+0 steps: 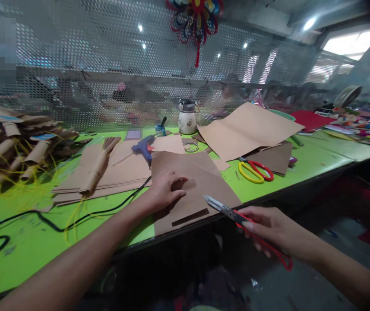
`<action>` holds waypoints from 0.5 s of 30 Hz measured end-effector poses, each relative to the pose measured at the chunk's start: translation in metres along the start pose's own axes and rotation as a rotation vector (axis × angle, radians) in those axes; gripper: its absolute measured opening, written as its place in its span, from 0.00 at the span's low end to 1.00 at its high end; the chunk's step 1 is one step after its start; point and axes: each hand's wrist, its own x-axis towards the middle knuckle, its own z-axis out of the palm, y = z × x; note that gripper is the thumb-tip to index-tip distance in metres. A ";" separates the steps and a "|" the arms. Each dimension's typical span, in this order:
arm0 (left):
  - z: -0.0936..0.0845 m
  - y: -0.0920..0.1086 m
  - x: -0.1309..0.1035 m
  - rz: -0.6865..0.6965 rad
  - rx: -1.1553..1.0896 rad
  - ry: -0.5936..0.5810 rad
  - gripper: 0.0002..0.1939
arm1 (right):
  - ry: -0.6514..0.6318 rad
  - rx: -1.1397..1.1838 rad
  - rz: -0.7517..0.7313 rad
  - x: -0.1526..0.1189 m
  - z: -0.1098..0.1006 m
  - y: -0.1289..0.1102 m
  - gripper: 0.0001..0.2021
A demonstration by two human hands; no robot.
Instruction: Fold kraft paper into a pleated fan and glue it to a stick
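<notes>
My left hand [169, 188] rests on a sheet of brown paper [200, 172] at the table's front edge. Its thumb and index finger are apart, with nothing between them. In my right hand [265, 226] is a pair of red-handled scissors [225, 208]. Their blades look closed and point left over the paper's near right part. A narrow dark strip [189, 217] shows near the sheet's front edge; whether it is a loose piece or a slot I cannot tell. Behind my left hand a blue glue gun [144, 149] lies on a stack of paper [129, 160].
Yellow-and-red scissors [256, 170] lie right of the sheet, beside a large tan sheet [249, 129]. A white bottle [187, 119] stands behind. Paper bundles with yellow strings [13, 151] are piled left. A black cord [97, 214] crosses the green table [26, 250].
</notes>
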 end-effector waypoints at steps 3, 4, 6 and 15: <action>0.002 0.001 -0.001 -0.038 -0.033 0.052 0.21 | 0.016 -0.009 -0.003 0.001 -0.002 0.001 0.22; 0.002 0.001 -0.001 -0.060 -0.051 0.053 0.19 | 0.027 -0.006 -0.007 0.001 -0.003 0.001 0.22; -0.001 0.001 -0.002 -0.072 -0.111 0.024 0.14 | 0.055 0.002 -0.017 0.001 -0.006 -0.001 0.23; -0.016 0.006 -0.009 -0.068 -0.493 -0.249 0.11 | 0.064 -0.137 -0.048 0.012 -0.014 -0.026 0.19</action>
